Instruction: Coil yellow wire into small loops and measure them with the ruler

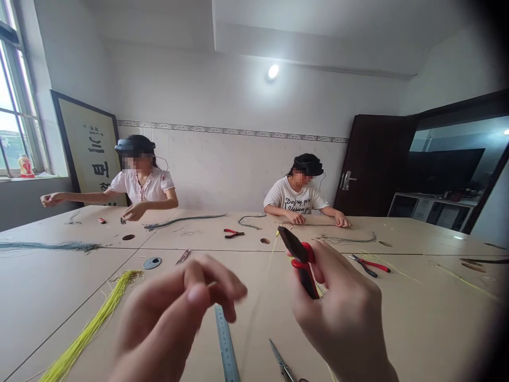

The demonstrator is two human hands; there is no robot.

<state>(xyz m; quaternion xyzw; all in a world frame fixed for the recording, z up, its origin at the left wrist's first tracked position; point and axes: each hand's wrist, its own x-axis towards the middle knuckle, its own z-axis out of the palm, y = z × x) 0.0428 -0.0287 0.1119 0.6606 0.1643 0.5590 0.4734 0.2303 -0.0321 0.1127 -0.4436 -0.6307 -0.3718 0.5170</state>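
My right hand [342, 302] grips a pair of pliers [295, 248] with red and black handles, their dark jaws pointing up and away. At the jaw tips is the end of a thin yellow cord [272, 257], which hangs down in a blurred line between my hands. My left hand [170, 307] is raised on the other side of that cord, fingers curled and thumb pressed against the index finger. Whatever it may pinch is too small to make out. Below the hands lie a steel ruler [226, 345] and scissors [283, 365], partly cut off by the frame.
A bundle of yellow cords [97, 318] lies at the left. More pliers [370, 265] rest at the right, and another pair [234, 233] lies farther back. Two people [143, 180] [296, 193] work across the table [159, 339] among grey-green cords [183, 220]. The tabletop has round holes [265, 241].
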